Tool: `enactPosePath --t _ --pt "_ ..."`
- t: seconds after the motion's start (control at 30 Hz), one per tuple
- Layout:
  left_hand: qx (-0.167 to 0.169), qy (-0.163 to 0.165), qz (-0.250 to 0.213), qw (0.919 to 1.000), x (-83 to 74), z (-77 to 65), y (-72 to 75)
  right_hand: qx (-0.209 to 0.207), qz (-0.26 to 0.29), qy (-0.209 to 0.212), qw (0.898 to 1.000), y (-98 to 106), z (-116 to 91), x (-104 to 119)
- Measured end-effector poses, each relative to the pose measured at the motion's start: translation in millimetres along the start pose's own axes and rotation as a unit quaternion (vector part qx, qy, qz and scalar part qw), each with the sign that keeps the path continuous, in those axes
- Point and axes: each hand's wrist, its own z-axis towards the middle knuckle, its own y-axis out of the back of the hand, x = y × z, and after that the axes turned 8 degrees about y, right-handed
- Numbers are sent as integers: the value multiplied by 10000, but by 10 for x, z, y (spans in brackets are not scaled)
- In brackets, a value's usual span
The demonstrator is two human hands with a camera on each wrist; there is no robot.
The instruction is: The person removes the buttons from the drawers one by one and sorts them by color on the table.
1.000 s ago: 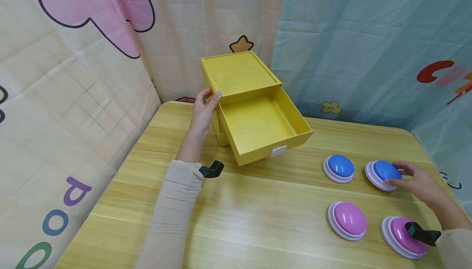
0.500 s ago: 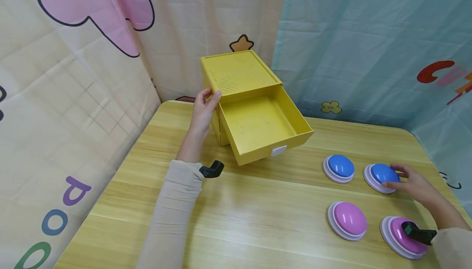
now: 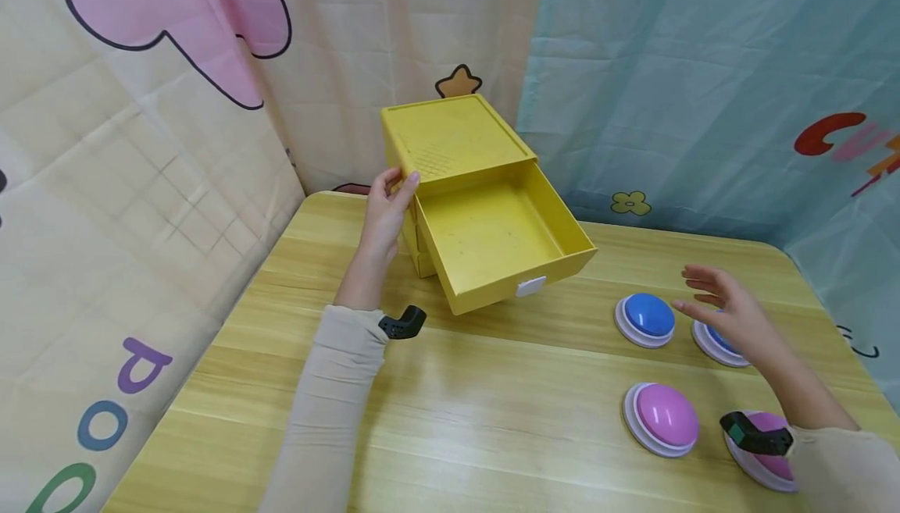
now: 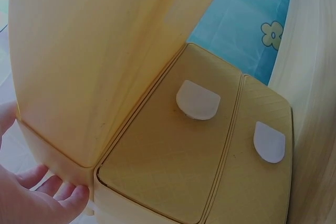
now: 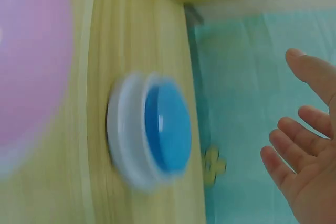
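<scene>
A yellow drawer cabinet (image 3: pixel 457 134) stands at the back of the table with its top drawer (image 3: pixel 492 240) pulled out and bare inside. My left hand (image 3: pixel 385 216) grips the cabinet's front left corner, thumb at the top edge and fingers curled against the side. In the left wrist view, two lower drawers (image 4: pixel 163 129) with white tabs are closed. My right hand (image 3: pixel 731 310) hovers with spread fingers, holding nothing. It partly hides the right blue push button (image 3: pixel 710 345). The left blue push button (image 3: pixel 649 315) sits just left of the fingertips.
Two pink push buttons stand nearer the front: the left one (image 3: pixel 666 415) in full view, the right one (image 3: pixel 755 462) partly behind the wrist camera and sleeve. Printed curtains (image 3: pixel 675 91) hang behind the wooden table (image 3: pixel 492 411).
The right blue button went from tilted to flat on the table. My right hand has released it, risen and moved left. The left hand stays at the cabinet.
</scene>
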Motion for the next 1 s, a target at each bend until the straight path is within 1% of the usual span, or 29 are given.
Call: enactPosePath --t 0.1,0.13,0.3,0.47,0.6,0.8,0.9,1.0 --pt "15 23 -1 10000 9 14 -1 -155 512 559 9970 -220 71 247" --pt "-3 21 -4 10000 11 16 -3 -139 665 660 9955 -285 88 329" --pt "-24 -75 -39 10000 9 12 -11 -127 1431 1026 9843 -572 141 640" --pt "-49 -152 -30 9999 -3 -20 -13 -88 2049 1309 9699 -801 166 828" --pt "-74 -120 1 9999 6 -18 -4 -96 2454 1300 9606 -977 196 938" --pt "-52 -17 16 10000 25 15 8 -400 3138 1087 9424 -1210 275 1054" --pt "-49 2 -14 10000 22 17 6 -599 3312 885 9375 -1306 319 1097" --pt "-31 -10 -18 10000 17 13 4 -908 3360 612 9355 -1384 364 1137"
